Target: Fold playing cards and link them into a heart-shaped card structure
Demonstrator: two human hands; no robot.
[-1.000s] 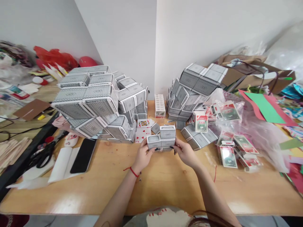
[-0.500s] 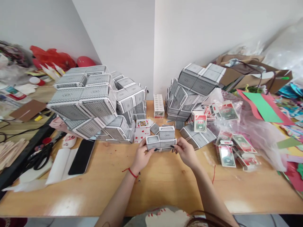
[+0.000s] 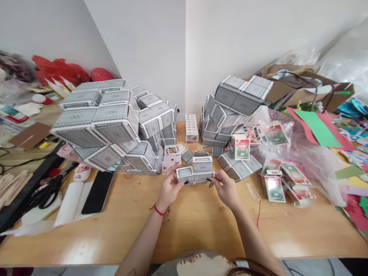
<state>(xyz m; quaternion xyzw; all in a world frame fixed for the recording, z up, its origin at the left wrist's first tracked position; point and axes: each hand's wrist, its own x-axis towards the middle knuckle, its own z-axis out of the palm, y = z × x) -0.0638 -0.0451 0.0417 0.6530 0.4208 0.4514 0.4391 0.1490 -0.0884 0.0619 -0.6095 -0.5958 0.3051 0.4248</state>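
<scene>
Between my hands is a small structure of grey-backed playing cards [image 3: 202, 165], folded into boxes with one box raised at the middle. My left hand [image 3: 170, 188] grips its left end, thumb in front and fingers behind. At its right end, my right hand [image 3: 225, 186] pinches the lower edge. Face-up playing cards [image 3: 171, 157] lie just behind my left hand. Larger stacks of folded card boxes stand at the left [image 3: 112, 122] and at the right [image 3: 235, 103]. A flat card piece [image 3: 240, 165] rests behind my right hand.
A clear pack of card decks [image 3: 191, 128] stands between the stacks. Red and green card boxes [image 3: 275, 188] and plastic wrap lie at the right, before a cardboard bag [image 3: 304, 92]. At the left are a black phone [image 3: 97, 193], white paper [image 3: 69, 203] and black scissors [image 3: 47, 193].
The view has shifted slightly. Both hands keep their hold on the small card structure, which has hardly moved.
</scene>
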